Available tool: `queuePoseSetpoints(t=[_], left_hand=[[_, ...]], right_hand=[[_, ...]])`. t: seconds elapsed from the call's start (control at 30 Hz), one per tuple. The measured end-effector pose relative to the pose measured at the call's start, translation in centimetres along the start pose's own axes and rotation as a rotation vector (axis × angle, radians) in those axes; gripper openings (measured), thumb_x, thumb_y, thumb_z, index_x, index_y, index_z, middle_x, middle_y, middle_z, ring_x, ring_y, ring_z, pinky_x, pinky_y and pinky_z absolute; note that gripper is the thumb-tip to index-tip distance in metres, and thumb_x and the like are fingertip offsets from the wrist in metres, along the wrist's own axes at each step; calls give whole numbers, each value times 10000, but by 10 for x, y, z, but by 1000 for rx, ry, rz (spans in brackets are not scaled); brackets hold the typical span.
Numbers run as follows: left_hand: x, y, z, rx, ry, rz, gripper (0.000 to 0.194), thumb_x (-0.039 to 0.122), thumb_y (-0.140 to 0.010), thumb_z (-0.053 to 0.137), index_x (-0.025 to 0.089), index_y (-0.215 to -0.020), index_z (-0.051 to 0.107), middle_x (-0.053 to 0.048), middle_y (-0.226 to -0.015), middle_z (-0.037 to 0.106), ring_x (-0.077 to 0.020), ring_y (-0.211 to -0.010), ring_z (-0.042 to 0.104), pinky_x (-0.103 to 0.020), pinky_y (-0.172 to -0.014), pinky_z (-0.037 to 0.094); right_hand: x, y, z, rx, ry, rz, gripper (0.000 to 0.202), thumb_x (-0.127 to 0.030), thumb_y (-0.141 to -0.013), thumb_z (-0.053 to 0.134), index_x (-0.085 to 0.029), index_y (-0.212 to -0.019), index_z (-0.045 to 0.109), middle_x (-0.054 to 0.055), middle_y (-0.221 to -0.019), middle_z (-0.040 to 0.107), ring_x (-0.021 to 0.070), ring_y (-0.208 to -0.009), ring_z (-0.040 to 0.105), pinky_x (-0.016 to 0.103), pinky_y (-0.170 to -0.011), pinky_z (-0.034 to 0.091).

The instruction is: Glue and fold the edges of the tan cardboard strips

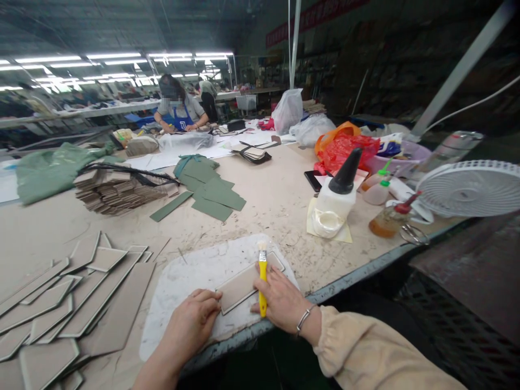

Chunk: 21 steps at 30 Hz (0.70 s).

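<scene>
A flat beige piece with a pale, dark-lined edge [239, 290] lies on a white board [170, 290] at the front of the table. My left hand [193, 319] has its fingers curled together at the left end of this piece, pinching its edge. In my right hand [284, 300] is a paintbrush [263, 292] with a yellow handle, held upright with pale bristles pointing away from me. The fingers of that hand also rest on the right part of the piece. Many similar beige pieces [85, 295] lie overlapped to the left of the board.
Green pieces [213, 187] and a bundled beige stack [122, 187] lie farther back. On the right stand a white bottle with black cone cap [337, 197], a glass jar [384, 223], scissors [413, 234] and a fan [471, 189]. A co-worker [179, 108] sits across the table.
</scene>
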<state>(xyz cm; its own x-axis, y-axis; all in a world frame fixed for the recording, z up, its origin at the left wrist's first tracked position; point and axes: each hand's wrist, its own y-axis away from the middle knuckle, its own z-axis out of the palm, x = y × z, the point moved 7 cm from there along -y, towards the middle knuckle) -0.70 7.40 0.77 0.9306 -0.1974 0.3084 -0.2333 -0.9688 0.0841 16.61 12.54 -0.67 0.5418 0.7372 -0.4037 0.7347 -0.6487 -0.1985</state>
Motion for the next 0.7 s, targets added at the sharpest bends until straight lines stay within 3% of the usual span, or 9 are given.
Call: queuePoseSetpoints(t=[0.27,0.4,0.5,0.6,0.7], left_hand=[[6,0,-5,52,37,-53,233,167,-866,435,213,-775,645,-40,-986,670,-206,-963,574,-340,-833,474],[9,-1,-7,168,98,-145,141,219,-849,511,195,-768,624,-51,-875,636,-192,-869,571,-324,-797,471],[7,-3,-7,276,115,-217,84,252,-795,615,174,-827,622,-69,-957,612,-209,-929,546,-334,-840,459],[7,-10,-2,256,125,-202,452,344,-717,717,157,-1106,583,-110,-1145,567,-259,-1050,498,-381,-924,430],[6,-16,4,166,142,-221,587,398,-716,719,155,-1218,537,-129,-1164,557,-290,-1068,478,-417,-940,414]], right_hand=[[21,4,-12,33,151,134,331,-424,-794,652,-181,-988,540,153,-1126,605,286,-1168,510,475,-1065,313],[22,6,-7,34,186,104,247,-357,-829,613,-178,-986,550,169,-1121,618,287,-1104,559,489,-1022,353],[28,7,2,93,248,5,299,-395,-821,606,-164,-1006,560,220,-1250,551,321,-1082,573,511,-983,377],[37,8,12,144,272,-71,377,-449,-819,570,-152,-1052,564,238,-1264,538,355,-1088,570,520,-941,407],[44,10,19,161,245,-101,410,-467,-823,526,-153,-1084,566,225,-1268,544,350,-1086,577,511,-937,420]])
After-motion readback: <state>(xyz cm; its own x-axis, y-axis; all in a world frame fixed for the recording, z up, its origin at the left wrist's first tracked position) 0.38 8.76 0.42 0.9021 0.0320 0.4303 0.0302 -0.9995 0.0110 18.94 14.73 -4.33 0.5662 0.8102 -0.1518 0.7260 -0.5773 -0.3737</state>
